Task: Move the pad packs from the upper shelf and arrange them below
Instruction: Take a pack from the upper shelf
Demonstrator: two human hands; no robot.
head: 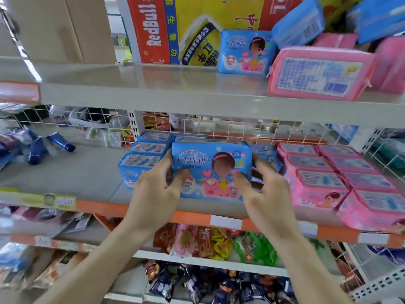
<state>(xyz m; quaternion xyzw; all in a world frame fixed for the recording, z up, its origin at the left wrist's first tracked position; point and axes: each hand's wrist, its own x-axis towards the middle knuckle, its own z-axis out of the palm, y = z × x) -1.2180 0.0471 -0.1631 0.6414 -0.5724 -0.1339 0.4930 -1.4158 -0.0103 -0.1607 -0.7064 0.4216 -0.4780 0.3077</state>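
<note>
Left hand and right hand clasp a blue pad pack on a grey shelf. Pink packs sit just beside it.

Packs on two shelves
The middle pack at front edge of lower shelf, left row and right rows flanking; loose packs at right end of upper shelf

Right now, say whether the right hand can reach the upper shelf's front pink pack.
Probably, once freed: the right hand grips the blue pack; the pink pack lies uncovered in front.
</note>
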